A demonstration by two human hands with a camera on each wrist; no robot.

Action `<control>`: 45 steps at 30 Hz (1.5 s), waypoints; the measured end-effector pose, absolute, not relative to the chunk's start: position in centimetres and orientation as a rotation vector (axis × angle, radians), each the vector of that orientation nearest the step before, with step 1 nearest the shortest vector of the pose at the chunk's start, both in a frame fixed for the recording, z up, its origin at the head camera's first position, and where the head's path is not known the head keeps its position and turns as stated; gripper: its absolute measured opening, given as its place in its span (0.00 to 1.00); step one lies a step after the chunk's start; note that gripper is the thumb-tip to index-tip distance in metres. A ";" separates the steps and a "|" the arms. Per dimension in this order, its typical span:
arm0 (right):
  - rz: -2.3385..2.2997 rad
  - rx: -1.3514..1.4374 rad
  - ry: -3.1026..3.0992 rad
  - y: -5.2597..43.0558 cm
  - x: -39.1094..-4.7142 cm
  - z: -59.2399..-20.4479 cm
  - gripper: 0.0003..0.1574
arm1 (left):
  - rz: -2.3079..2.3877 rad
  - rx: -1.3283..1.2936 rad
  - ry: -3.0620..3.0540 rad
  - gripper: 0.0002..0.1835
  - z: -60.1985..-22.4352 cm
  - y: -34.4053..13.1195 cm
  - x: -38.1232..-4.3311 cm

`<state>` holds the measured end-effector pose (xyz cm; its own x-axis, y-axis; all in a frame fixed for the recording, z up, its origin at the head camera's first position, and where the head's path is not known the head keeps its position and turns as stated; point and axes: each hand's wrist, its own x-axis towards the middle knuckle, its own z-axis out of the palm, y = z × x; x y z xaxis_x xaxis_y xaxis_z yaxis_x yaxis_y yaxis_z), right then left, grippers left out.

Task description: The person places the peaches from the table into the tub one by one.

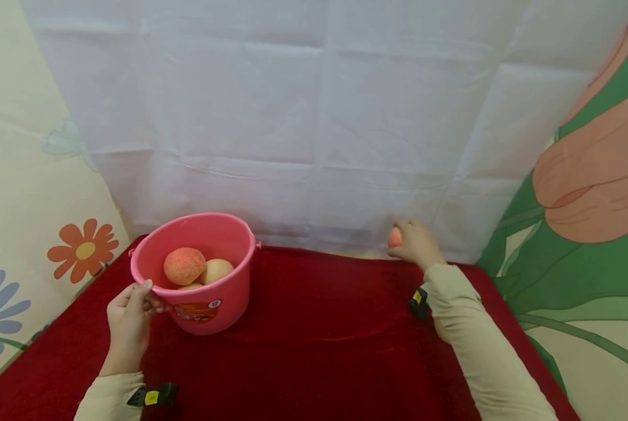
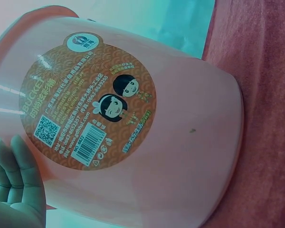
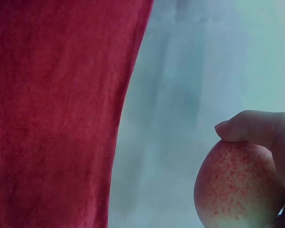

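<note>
A pink bucket (image 1: 230, 301) stands at the left of the red cloth, with a reddish peach (image 1: 185, 266) and paler round fruits (image 1: 217, 271) inside. My left hand (image 1: 130, 318) pinches the bucket's near-left rim between thumb and fingers. In the left wrist view, the fingers (image 2: 14, 166) lie beside the bucket's round orange label (image 2: 88, 102). At the far right edge of the cloth, my right hand (image 1: 416, 242) grips a peach (image 1: 395, 238) above the surface. The right wrist view shows this speckled peach (image 3: 240, 187) with the thumb on top; the other fingers are mostly hidden.
The red cloth (image 1: 319, 351) covers the table between both arms. Behind its far edge hangs a white creased sheet (image 1: 293, 117). Flower-patterned walls (image 1: 582, 280) flank both sides. A black wrist device sits on each sleeve.
</note>
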<state>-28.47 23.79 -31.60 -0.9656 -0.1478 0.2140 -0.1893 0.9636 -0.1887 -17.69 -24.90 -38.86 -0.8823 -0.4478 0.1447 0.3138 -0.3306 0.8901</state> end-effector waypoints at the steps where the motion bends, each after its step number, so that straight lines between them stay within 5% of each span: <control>1: 0.309 0.257 -2.913 23.7 -28.4 -31.5 0.41 | -2.231 0.174 -1.449 0.18 -38.9 -24.9 -17.7; 45: 0.315 0.434 -2.847 18.2 -28.4 -29.5 0.45 | -2.252 0.158 -1.438 0.18 -38.9 -25.0 -17.8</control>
